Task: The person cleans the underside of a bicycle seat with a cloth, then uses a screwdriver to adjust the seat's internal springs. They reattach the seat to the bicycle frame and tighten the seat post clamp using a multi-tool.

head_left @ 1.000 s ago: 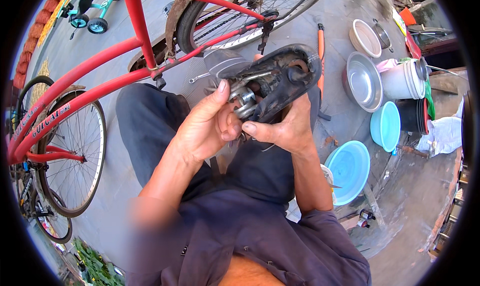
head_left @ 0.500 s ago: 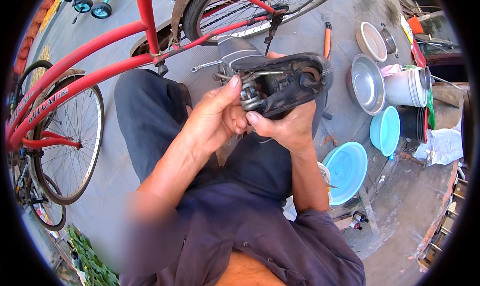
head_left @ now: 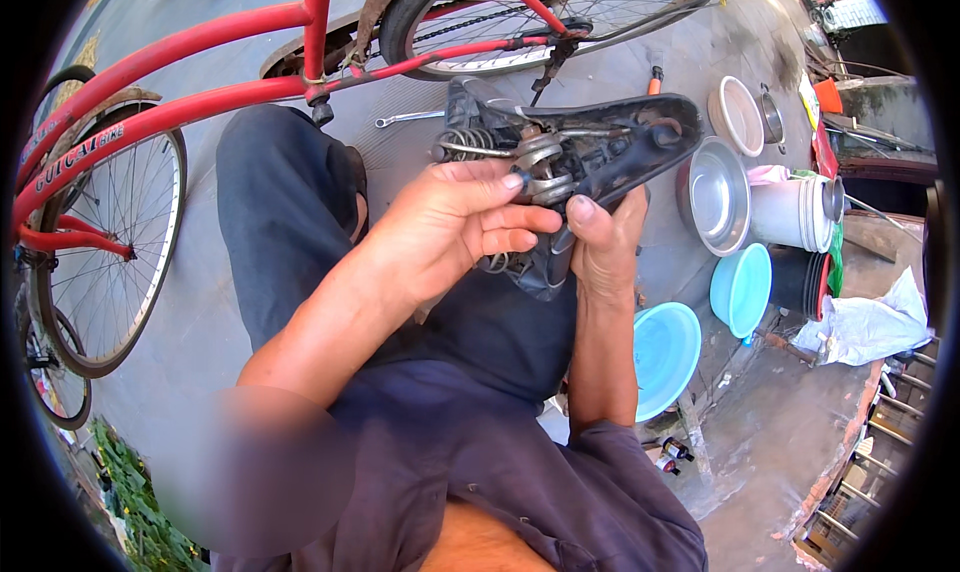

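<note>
A black bicycle saddle (head_left: 655, 142) is held underside up above my lap, its narrow nose pointing to the upper right. Metal rails, coil springs (head_left: 466, 144) and a metal seat clamp (head_left: 545, 167) show on its underside. At the clamp, the thumb and index finger of my left hand (head_left: 450, 217) pinch in on it, with the other fingers curled below. My right hand (head_left: 605, 234) grips the near side of the saddle, thumb on the edge and fingers mostly hidden beneath.
A red bicycle (head_left: 215, 97) lies across the upper left. Past my knee is a combination wrench (head_left: 408, 118); an orange-handled tool (head_left: 655, 84) lies beyond the saddle. To the right stand a metal basin (head_left: 714, 197), blue basins (head_left: 668, 360) and white buckets (head_left: 790, 212).
The saddle has turned, showing more of its clamp and springs, and its nose has moved right. My left hand has shifted right along with the clamp. The whole view has swung slightly.
</note>
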Motion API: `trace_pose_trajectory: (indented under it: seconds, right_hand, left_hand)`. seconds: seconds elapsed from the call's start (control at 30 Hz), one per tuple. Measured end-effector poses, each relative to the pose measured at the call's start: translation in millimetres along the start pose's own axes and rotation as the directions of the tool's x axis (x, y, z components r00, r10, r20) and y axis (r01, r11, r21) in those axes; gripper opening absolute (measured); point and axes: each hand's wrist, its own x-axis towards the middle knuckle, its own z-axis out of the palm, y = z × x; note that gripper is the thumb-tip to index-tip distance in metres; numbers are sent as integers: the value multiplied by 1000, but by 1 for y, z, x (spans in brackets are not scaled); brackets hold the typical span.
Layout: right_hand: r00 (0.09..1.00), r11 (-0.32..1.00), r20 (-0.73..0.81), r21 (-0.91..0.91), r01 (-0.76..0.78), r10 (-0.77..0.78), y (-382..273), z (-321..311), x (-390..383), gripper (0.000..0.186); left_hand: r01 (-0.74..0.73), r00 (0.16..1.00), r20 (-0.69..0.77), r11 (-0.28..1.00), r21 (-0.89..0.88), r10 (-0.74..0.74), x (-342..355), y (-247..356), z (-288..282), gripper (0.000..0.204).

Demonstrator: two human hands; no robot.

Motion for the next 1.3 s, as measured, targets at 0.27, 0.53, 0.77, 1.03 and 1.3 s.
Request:
trace_pose_trajectory:
  seconds: [0.27, 0.53, 0.77, 1.03, 1.3]
  right_hand:
    - [998, 995, 70, 99, -11, 4, -9, 4, 4, 70]
    - [994, 996, 78, 42, 75, -78, -31, 1, 22, 74]
    - [989, 993, 130, -80, 85, -75, -68, 9, 37, 82]
    - [977, 997, 202, 29, 67, -71, -101, 28, 57, 71]
    - [962, 999, 267, -35, -39, 47, -116, 54, 60, 57]
  left_hand:
    - [-48, 988, -140, 986, 160, 71, -4, -2, 18, 28]
    - [-122, 989, -64, 986, 113, 130, -22, 14, 32, 37]
    - [-320, 934, 12, 820, 475, 358, -47, 37, 38, 30]
    - [-446, 285, 664, -517, 730, 691, -39, 60, 39, 53]
    - [-222, 246, 862, -840, 495, 443, -7, 95, 71, 83]
